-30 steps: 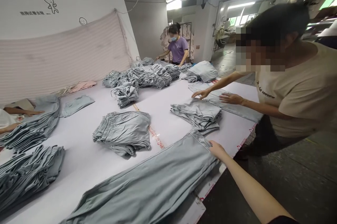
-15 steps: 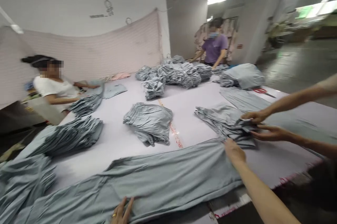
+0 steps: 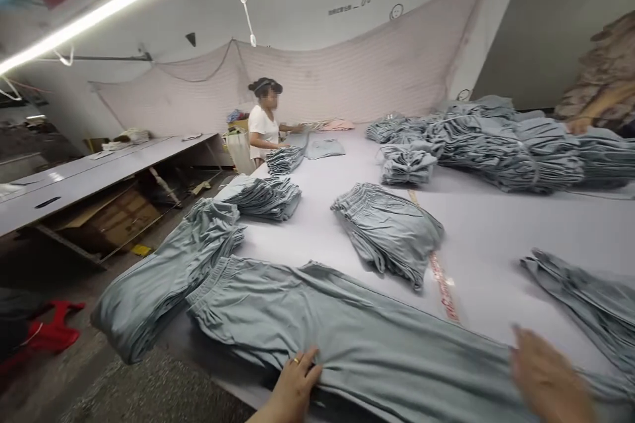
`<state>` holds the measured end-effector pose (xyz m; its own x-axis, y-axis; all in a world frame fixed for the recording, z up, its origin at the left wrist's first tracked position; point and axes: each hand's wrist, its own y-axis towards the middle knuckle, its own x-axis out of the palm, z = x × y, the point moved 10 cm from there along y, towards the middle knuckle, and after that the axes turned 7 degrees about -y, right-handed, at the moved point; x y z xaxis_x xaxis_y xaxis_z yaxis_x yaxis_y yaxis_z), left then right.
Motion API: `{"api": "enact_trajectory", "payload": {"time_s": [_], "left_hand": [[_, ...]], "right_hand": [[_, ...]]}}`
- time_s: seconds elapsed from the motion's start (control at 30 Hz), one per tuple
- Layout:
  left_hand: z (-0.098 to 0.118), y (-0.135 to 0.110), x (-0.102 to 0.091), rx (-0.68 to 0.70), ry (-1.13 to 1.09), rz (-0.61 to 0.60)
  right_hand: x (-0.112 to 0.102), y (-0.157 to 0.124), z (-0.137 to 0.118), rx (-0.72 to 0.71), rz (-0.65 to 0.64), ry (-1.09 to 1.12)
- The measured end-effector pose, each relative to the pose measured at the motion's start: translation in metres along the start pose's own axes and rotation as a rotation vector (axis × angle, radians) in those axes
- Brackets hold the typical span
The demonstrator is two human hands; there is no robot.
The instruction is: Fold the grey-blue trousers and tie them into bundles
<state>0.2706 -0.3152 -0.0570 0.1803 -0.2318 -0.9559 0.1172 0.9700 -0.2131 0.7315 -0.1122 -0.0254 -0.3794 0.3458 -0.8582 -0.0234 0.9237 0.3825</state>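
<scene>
A pair of grey-green trousers (image 3: 377, 337) lies stretched along the near edge of the table, its gathered waistband to the left and its legs running right. My left hand (image 3: 296, 383), with a ring on one finger, rests on the near side of the trousers, fingers spread on the cloth. Over the legs at the right is my right hand (image 3: 550, 373), blurred by motion, its fingers looking stretched out. Whether it touches the cloth I cannot tell. Beyond the trousers lies a folded stack of trousers (image 3: 391, 231).
On the table (image 3: 476, 224) are more stacks (image 3: 262, 196), a pile hanging over the left edge (image 3: 169, 277), tied bundles (image 3: 506, 151) at the back and folded garments (image 3: 590, 297) at right. A co-worker (image 3: 265, 122) stands at the far left; another person's arm (image 3: 602, 108) reaches in.
The view has swung left, bringing the waistband and left-hand table into sight. My right hand has left the trouser leg ends it was at. The nearby co-worker's hands have gone out of view.
</scene>
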Motion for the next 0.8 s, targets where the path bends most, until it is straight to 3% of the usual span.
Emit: {"api": "enact_trajectory", "payload": {"time_s": [0.07,0.13,0.17,0.23,0.3,0.4,0.5,0.57,0.67,0.8], "left_hand": [[-0.003,-0.006,0.012,0.062,-0.031,0.029],[-0.009,-0.012,0.007,0.139,-0.083,0.111],[-0.018,-0.016,-0.007,0.146,-0.102,0.190],[-0.057,-0.030,-0.051,0.058,-0.109,0.411],[-0.117,-0.051,-0.104,-0.159,-0.086,0.618],[-0.217,-0.084,-0.167,-0.575,-0.020,0.702],[-0.285,-0.089,-0.193,-0.814,0.033,0.596],[-0.304,-0.069,-0.193,-0.800,0.045,0.495],[-0.310,-0.036,-0.183,-0.729,0.072,0.394],[-0.318,-0.020,-0.180,-0.629,0.104,0.395]], "right_hand": [[0.037,0.004,-0.104,-0.182,-0.076,0.057],[0.075,0.000,-0.222,-0.417,-0.196,0.104],[0.092,-0.003,-0.276,-0.505,-0.250,0.108],[0.122,-0.003,-0.363,-0.599,-0.351,0.044],[0.148,0.003,-0.420,-0.619,-0.440,-0.078],[0.180,0.020,-0.453,-0.554,-0.519,-0.258],[0.199,0.034,-0.454,-0.465,-0.528,-0.343],[0.205,0.037,-0.453,-0.423,-0.540,-0.363],[0.205,0.036,-0.456,-0.392,-0.581,-0.377],[0.198,0.041,-0.464,-0.369,-0.580,-0.379]]}}
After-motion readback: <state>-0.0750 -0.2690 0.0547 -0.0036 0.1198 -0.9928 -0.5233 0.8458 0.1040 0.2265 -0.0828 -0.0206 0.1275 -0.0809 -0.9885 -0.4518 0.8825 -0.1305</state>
